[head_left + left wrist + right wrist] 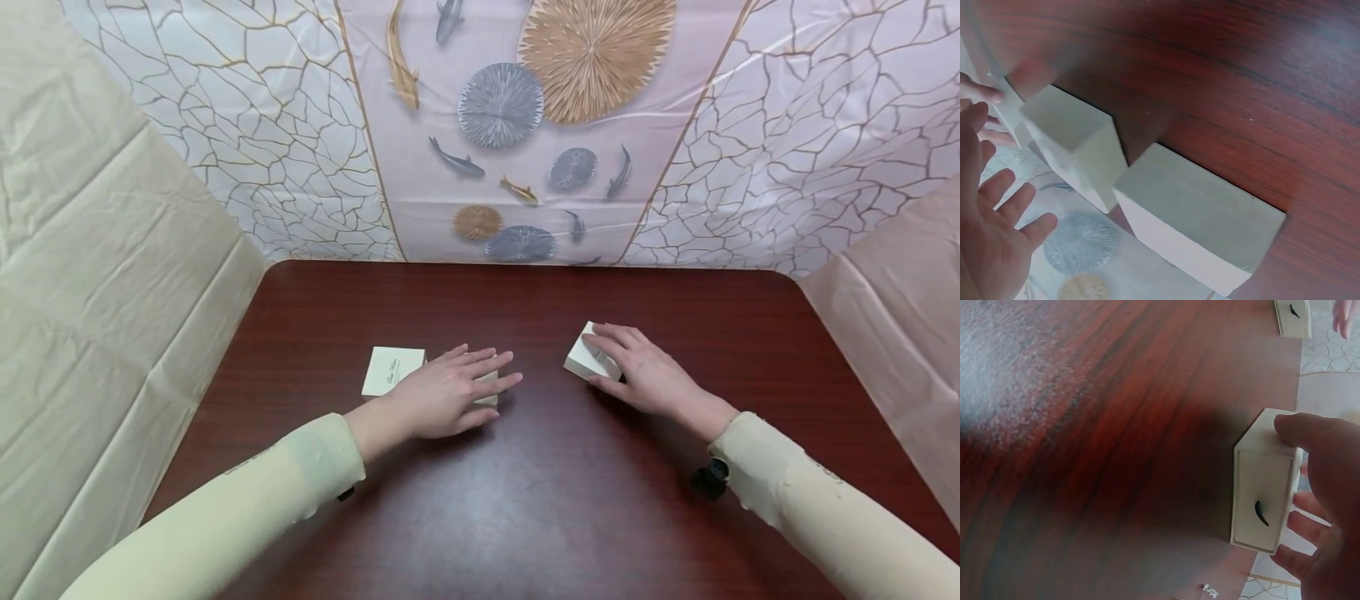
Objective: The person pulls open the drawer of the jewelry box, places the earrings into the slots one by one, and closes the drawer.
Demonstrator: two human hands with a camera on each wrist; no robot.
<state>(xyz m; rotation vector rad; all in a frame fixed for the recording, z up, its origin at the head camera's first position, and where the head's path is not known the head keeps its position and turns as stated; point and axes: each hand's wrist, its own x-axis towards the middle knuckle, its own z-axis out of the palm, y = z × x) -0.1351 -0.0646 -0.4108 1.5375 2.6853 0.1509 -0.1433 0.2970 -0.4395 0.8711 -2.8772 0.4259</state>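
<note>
My left hand (450,392) hovers with spread fingers over a small cream box (487,392), partly hidden in the head view. In the left wrist view the fingers stand apart from this box (1072,125). A second cream box (393,368), with dark lettering on its lid, lies beside the left wrist. My right hand (645,367) holds a third cream box (588,358) on the table, thumb on one side and fingers along the other. In the right wrist view, this drawer-type box (1260,503) shows a black pull tab on its front.
The dark red wooden table (495,508) carries the boxes. A small silvery thing (1210,590), too small to make out, lies near the right box. Patterned sheeting (502,192) hangs behind the table; beige cloth (97,275) borders both sides.
</note>
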